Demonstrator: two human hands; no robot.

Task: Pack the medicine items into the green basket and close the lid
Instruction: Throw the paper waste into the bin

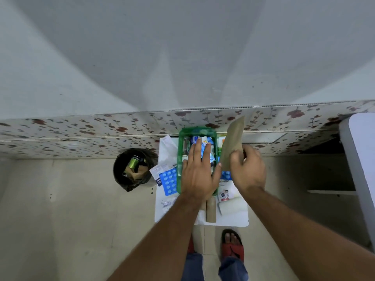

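The green basket (179, 159) stands on a small white table (233, 220), holding a small bottle (185, 149) and blue and white packets. My left hand (197, 173) lies flat, fingers spread, on the packets inside the basket. My right hand (248, 169) holds a brown paper envelope (233, 142) upright just right of the basket's rim. A blue blister strip (169, 180) lies left of the basket, another (226, 175) peeks out under my right hand. A printed white pack (225, 192), a white roll (233, 206) and brown tubes (211, 209) lie near the table's front.
A black bin (134, 169) with rubbish stands on the floor left of the table. A floral-tiled wall ledge (81, 128) runs behind. White furniture (361, 159) stands at the right. My feet in red sandals (232, 246) are below the table's front edge.
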